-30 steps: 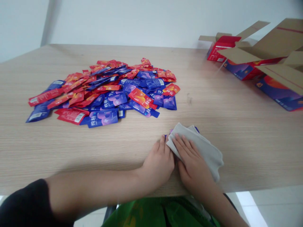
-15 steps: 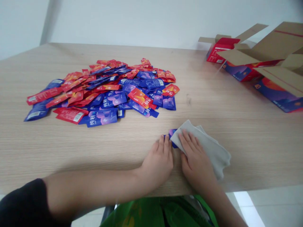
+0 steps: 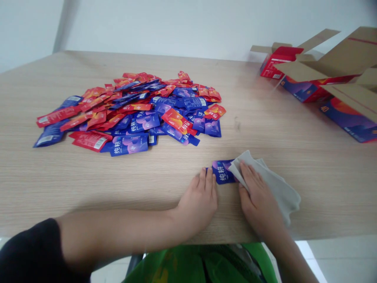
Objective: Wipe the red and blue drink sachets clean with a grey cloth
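Note:
A blue sachet (image 3: 223, 172) with white lettering and purple circles lies flat on the table in front of me. My left hand (image 3: 203, 196) holds down its left end with fingers pressed together over it. A folded pale grey cloth (image 3: 277, 188) covers the sachet's right end. My right hand (image 3: 257, 196) holds the cloth from above, fingers stretched along it and pressing it against the sachet. Past my hands, towards the left, spreads a loose pile of red sachets (image 3: 92, 140) and blue sachets (image 3: 129, 144).
On the right of the wooden table (image 3: 159, 184) stand open cartons: a small red box (image 3: 272, 65), a blue and red box (image 3: 302, 89) and a larger blue box (image 3: 347, 118) at the edge of view. Behind the table rises a white wall (image 3: 165, 27).
My right hand and the cloth have slid to the right along the sachet, so more of its printed face shows. My left hand has stayed on its left end.

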Action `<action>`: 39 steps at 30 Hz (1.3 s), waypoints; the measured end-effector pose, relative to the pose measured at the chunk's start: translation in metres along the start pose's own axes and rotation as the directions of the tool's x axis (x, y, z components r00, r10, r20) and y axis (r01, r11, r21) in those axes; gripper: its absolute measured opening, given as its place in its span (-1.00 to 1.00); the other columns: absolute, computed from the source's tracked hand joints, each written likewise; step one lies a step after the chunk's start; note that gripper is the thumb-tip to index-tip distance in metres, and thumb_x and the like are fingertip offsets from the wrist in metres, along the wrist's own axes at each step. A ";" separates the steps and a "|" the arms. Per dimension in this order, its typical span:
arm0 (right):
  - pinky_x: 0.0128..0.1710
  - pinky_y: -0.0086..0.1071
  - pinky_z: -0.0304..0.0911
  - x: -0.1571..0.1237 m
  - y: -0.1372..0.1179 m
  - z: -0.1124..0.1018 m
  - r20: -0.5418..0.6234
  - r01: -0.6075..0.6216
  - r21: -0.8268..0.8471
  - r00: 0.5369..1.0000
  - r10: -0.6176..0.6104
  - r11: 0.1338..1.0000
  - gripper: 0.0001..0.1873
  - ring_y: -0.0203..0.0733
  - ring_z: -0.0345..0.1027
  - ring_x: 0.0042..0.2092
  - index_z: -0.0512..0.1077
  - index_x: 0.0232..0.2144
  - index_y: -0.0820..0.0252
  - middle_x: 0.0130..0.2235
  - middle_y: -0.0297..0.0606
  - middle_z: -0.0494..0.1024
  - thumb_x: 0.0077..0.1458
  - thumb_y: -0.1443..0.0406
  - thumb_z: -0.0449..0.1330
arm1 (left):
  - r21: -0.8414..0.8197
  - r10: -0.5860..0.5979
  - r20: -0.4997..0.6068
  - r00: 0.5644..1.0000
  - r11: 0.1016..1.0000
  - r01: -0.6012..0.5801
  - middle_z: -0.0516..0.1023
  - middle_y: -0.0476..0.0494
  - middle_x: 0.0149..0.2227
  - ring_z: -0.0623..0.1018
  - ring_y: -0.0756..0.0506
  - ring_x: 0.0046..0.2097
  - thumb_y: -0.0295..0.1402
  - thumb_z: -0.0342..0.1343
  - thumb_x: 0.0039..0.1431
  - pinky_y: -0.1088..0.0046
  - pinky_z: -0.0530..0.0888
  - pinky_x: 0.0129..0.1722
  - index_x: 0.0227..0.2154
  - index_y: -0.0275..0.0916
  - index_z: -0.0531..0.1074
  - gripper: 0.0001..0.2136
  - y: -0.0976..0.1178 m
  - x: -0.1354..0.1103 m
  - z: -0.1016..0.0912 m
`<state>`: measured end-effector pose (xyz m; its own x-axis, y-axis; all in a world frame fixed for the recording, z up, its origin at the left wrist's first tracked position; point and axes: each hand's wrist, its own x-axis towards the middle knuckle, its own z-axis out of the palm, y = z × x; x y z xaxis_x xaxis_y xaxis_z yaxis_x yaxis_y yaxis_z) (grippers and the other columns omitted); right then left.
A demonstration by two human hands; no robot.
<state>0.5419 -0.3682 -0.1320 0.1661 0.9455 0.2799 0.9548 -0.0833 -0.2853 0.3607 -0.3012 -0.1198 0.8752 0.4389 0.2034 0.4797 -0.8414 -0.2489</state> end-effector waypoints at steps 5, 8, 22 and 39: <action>0.29 0.05 0.07 0.004 -0.026 0.006 0.031 0.110 -0.031 0.994 -0.109 0.993 -0.40 0.04 -0.02 0.35 0.17 0.26 0.50 0.31 -0.01 0.17 0.18 0.44 -0.12 | -0.010 0.008 0.016 1.000 1.000 -0.008 0.40 -0.55 0.14 0.46 -0.40 0.14 -0.40 0.02 0.23 0.18 0.48 0.00 0.07 -0.56 0.43 -0.59 -0.002 0.002 -0.002; 0.29 0.04 0.07 0.000 -0.037 0.007 0.073 0.206 0.007 0.976 -0.206 0.978 -0.37 0.00 -0.05 0.36 0.18 0.26 0.47 0.32 -0.08 0.16 0.14 0.46 -0.11 | -0.031 0.030 0.039 0.999 0.999 -0.029 0.46 -0.52 0.09 0.48 -0.40 0.13 -0.37 0.04 0.23 0.18 0.48 0.00 0.04 -0.53 0.47 -0.60 -0.003 0.002 -0.005; 0.29 0.04 0.09 0.011 -0.003 -0.004 0.015 0.039 0.067 0.999 -0.040 0.997 -0.46 0.01 0.10 0.30 0.29 0.20 0.47 0.25 -0.05 0.30 0.21 0.39 -0.11 | 0.004 -0.002 0.005 1.000 1.000 0.002 0.37 -0.54 0.16 0.46 -0.38 0.15 -0.40 -0.01 0.25 0.18 0.47 0.00 0.11 -0.55 0.40 -0.58 0.000 0.002 0.000; 0.32 0.04 0.02 -0.002 0.007 -0.006 0.007 0.075 0.091 0.997 -0.076 0.993 -0.47 -0.05 0.05 0.32 0.30 0.20 0.38 0.26 -0.11 0.29 0.21 0.41 -0.10 | 0.018 0.032 0.002 0.999 0.999 -0.032 0.38 -0.57 0.15 0.44 -0.39 0.16 -0.40 -0.02 0.27 0.19 0.46 0.02 0.11 -0.59 0.38 -0.57 0.000 0.002 0.002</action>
<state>0.5497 -0.3725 -0.1290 0.0918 0.9512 0.2945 0.9381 0.0166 -0.3460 0.3627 -0.2997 -0.1216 0.8901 0.4126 0.1938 0.4528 -0.8490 -0.2723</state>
